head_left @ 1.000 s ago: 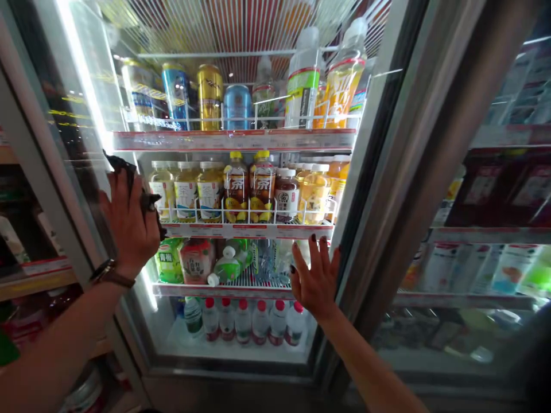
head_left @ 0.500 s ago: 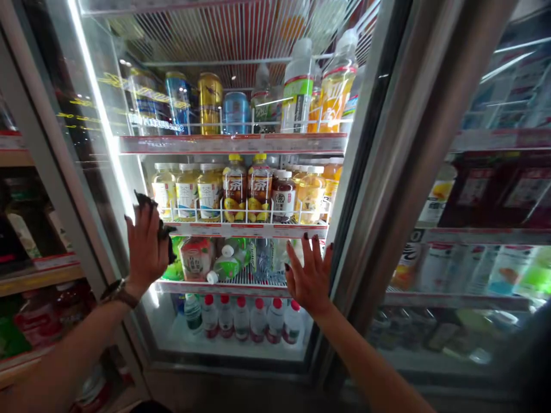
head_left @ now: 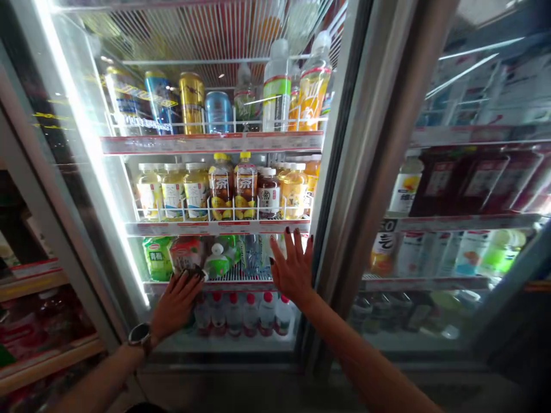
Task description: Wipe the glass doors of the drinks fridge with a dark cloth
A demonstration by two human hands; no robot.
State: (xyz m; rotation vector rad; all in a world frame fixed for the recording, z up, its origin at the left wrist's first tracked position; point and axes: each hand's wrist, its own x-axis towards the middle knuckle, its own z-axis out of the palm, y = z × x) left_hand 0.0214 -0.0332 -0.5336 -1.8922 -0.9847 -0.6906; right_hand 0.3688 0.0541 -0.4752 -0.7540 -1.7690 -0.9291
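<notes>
While both palms lie against the tall clear glass cooler door point(head_left: 328, 189), the left hand point(head_left: 176, 304) sits low, fingers close together, pinning what looks like a crumpled dark cloth point(head_left: 194, 274) that peeks out just past its fingertips. Up and to its right, well clear of the cloth, the right hand point(head_left: 293, 269) is spread wide, bare on the glass. Most of the pane rises above both hands; red-capped white bottles point(head_left: 243, 312) stand behind the left one.

Behind the glass door point(head_left: 336, 172), the two yellow-capped tea bottles point(head_left: 220, 186) on the middle shelf point(head_left: 215, 228) each show a large white 茶 on a brown label. The green pouch point(head_left: 157, 258) below bears white characters too blurred to read, and so do the shelf's price strips.
</notes>
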